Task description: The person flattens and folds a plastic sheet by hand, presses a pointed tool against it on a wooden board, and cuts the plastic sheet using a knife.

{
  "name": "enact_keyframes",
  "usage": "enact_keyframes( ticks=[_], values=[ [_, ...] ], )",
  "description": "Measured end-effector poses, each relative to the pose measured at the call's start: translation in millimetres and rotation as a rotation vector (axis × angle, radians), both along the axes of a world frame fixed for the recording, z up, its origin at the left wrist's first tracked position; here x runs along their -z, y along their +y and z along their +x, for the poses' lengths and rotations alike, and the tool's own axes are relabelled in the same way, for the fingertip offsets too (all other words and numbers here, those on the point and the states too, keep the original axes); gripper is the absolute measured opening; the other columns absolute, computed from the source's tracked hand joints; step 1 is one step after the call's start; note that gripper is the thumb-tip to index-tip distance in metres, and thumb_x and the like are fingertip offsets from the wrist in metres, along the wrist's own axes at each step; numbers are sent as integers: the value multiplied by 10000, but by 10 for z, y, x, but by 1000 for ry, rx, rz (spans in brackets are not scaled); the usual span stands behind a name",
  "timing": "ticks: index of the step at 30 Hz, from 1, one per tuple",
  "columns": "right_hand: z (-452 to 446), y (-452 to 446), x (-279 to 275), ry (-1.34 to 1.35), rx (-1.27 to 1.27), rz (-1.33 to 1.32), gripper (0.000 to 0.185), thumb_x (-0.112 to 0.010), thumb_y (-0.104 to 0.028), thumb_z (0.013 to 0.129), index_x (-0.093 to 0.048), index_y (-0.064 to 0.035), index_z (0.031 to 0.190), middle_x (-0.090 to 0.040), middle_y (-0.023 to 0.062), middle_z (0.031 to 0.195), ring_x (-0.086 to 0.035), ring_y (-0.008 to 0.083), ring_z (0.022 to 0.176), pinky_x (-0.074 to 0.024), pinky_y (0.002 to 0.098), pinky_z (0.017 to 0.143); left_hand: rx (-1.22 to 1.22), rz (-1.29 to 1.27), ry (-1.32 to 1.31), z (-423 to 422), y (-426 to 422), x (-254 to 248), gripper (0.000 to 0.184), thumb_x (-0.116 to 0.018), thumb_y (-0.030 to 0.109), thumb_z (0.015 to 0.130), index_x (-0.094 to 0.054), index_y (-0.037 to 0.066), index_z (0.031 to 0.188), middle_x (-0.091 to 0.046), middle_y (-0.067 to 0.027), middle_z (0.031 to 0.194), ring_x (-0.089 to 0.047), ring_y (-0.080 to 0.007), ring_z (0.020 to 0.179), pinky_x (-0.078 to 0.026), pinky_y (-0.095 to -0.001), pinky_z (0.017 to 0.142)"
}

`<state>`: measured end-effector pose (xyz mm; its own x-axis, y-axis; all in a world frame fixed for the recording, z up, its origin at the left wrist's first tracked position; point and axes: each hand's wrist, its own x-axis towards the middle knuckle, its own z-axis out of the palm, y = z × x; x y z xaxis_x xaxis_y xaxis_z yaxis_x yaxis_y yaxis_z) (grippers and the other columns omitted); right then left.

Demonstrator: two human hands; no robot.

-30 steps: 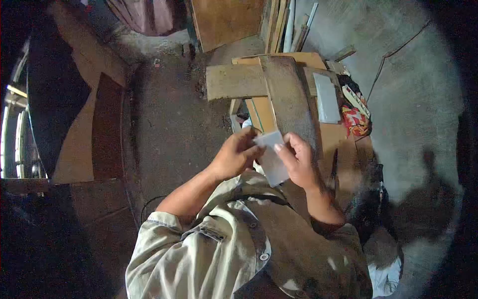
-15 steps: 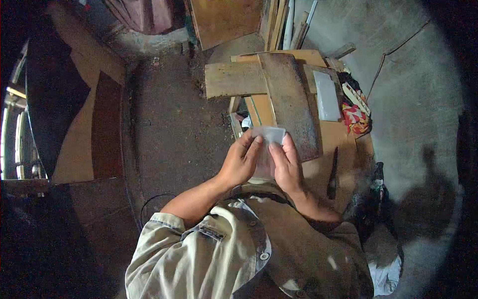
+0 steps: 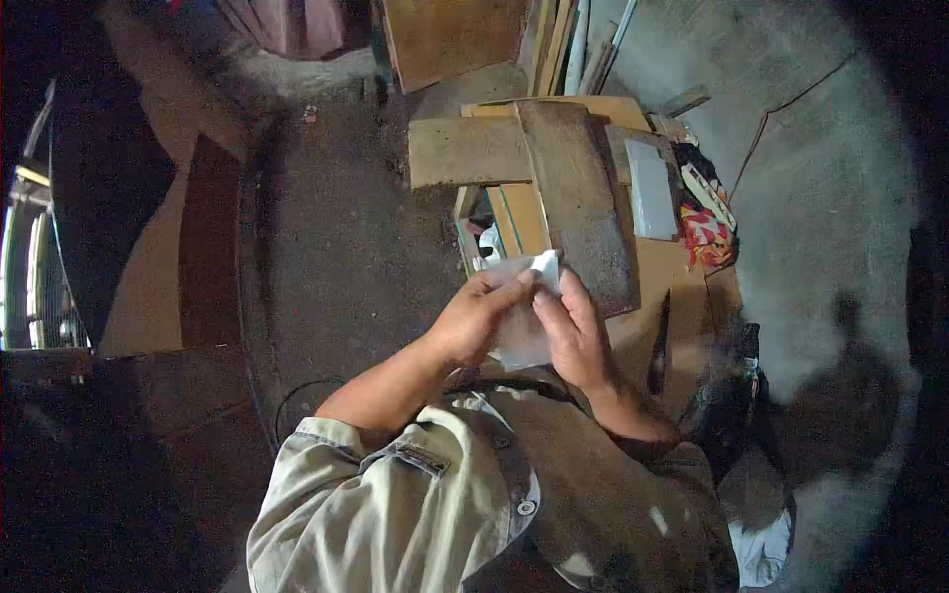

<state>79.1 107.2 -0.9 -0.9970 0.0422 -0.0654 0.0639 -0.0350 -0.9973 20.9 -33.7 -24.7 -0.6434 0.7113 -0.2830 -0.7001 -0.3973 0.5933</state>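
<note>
A thin, translucent plastic bag (image 3: pixel 524 338) hangs between my two hands, in front of my shirt. My left hand (image 3: pixel 473 318) pinches its upper left part, thumb reaching across to the top right corner. On the other side my right hand (image 3: pixel 573 331) grips the right edge, its thumb close to my left thumb. The bag's top right corner looks whiter and folded over. Whether anything is inside the bag I cannot tell. Just beyond my hands lies a worn wooden board (image 3: pixel 578 198).
A flat white plastic packet (image 3: pixel 650 193) lies on the wooden table (image 3: pixel 652 287) at the right, beside a red and yellow cloth (image 3: pixel 708 237). A dark blade-like object (image 3: pixel 660 346) rests nearer me. Another board (image 3: pixel 465 153) crosses behind an open gap.
The bag's top was spread flat between my hands half a second ago; now its right corner is folded. My left thumb has moved right, toward my right thumb.
</note>
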Motion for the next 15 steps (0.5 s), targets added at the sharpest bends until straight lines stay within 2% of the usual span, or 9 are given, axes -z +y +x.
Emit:
enact_keyframes(
  ticks=[5,10,13,15],
  values=[
    [13,-18,-41,14,-15,2,169,-463,-92,949,-490,-21,1100,-546,26,926,-490,99,836,-423,275,770,-32,54,13,4,-21,-49,271,-567,204,936,-564,39,1151,-634,-70,1049,-614,-190,938,-488,-353,858],
    [24,-37,-34,79,3,71,221,-456,-91,951,-489,-22,1159,-577,49,991,-519,104,906,-424,273,822,-30,-10,28,27,-48,-43,288,-566,197,934,-560,28,1168,-633,-85,1073,-614,-207,967,-485,-373,875],
    [19,-79,-127,20,19,-77,213,-456,-102,958,-511,-16,1146,-576,47,989,-512,102,918,-418,268,837,-33,11,5,14,-64,-96,297,-568,200,933,-560,22,1170,-633,-88,1081,-614,-210,978,-484,-378,879],
    [27,-60,-210,37,41,106,180,-458,-114,967,-542,-17,1093,-564,17,933,-496,93,869,-417,259,792,-30,29,9,18,-71,-162,299,-569,203,932,-561,20,1169,-633,-89,1084,-613,-211,982,-483,-381,882]
  ],
)
